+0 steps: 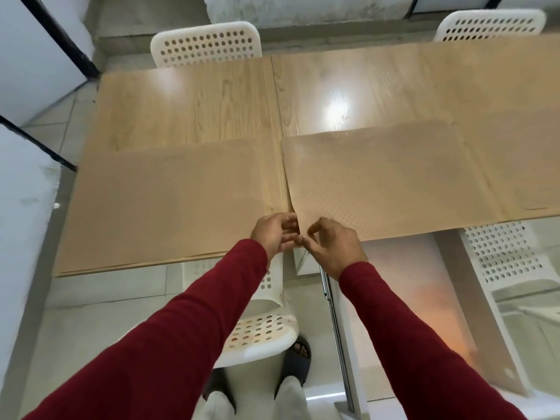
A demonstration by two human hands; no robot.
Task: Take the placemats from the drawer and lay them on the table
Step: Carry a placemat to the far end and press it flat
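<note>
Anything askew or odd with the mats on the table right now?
Yes: the right placemat lies slightly skewed, and its near-left corner is lifted off the table, held by both hands. The left placemat lies flat.

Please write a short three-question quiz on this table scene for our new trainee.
1. True or false: the left mat lies flat on the table.
2. Which corner of the right mat do both hands work at? A) far right B) near left C) far left
3. Fill in: the chairs beyond the table are ____ in colour.

Key:
1. True.
2. B: the left hand and right hand meet at the near left corner, which is lifted off the table; the right fingers pinch its edge.
3. White.
</note>
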